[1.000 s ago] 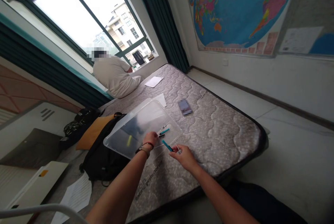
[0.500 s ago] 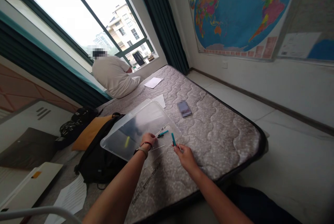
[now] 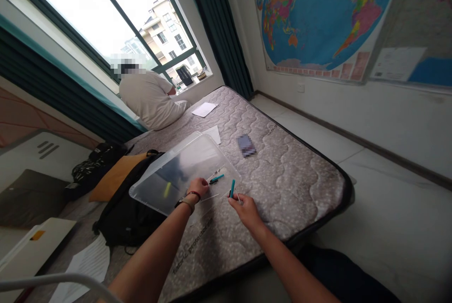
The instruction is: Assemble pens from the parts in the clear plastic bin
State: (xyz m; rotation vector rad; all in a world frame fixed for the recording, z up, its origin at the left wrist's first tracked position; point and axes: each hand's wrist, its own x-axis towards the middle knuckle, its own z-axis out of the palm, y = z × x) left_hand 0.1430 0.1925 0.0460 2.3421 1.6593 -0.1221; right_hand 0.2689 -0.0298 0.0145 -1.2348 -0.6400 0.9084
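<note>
My right hand (image 3: 247, 210) pinches a short teal pen-like stick (image 3: 232, 188) upright between thumb and fingers. A thin white stick (image 3: 239, 198) sticks up from the same grip. My left hand (image 3: 198, 186) rests over the near right part of a translucent plastic box or lid (image 3: 187, 155), its fingers drawn together; what they hold, if anything, is hidden. Right by its fingertips lies a teal and black pen-like piece (image 3: 216, 179). Another thin white stick (image 3: 211, 197) lies just below the left hand. Toward the left of the plastic, a yellow strip (image 3: 167, 189) shows.
The plastic stands on a quilted mattress (image 3: 296, 180), beside a black bag (image 3: 130, 213) and an orange-brown piece (image 3: 118, 178). White papers (image 3: 205, 109) and a blurred dark flat object (image 3: 246, 146) lie farther off. Another person (image 3: 150, 98) sits at the window end.
The whole view has shifted slightly, so things appear a little to the left. Both hands keep nearly the same pose, and the teal stick is more upright in my right hand.
</note>
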